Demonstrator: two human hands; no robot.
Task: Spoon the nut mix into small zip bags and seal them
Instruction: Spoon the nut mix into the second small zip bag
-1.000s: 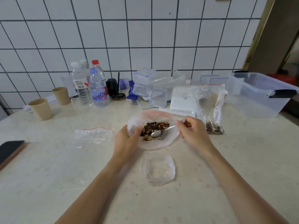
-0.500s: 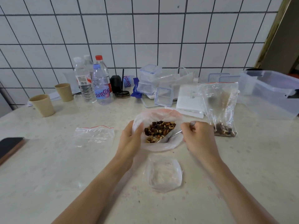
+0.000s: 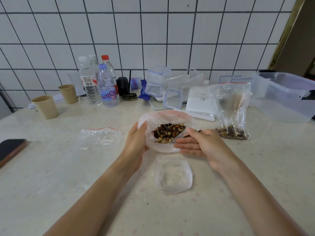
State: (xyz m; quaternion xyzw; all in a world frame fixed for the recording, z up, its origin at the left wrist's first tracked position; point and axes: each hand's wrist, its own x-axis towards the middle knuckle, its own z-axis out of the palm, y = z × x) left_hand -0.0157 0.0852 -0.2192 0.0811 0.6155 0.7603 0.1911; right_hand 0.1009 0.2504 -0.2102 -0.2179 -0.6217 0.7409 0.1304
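A clear plastic bag lies open at the table's middle with the nut mix inside. My left hand holds the bag's left rim, thumb over the edge. My right hand grips a metal spoon whose bowl is dug into the nuts at the bag's right side; my lower fingers stretch along the bag's near edge. An upright zip bag with nuts at its bottom stands to the right. An empty zip bag lies flat to the left.
A crumpled clear plastic piece lies just in front of the bag. Water bottles, two paper cups, clear lidded boxes and a large clear bin line the back. A phone lies at the left edge.
The spoon has pushed from the top of the nuts down into the right side of the pile. My right hand has dropped lower with its fingers spread along the bag. The camera has tilted.
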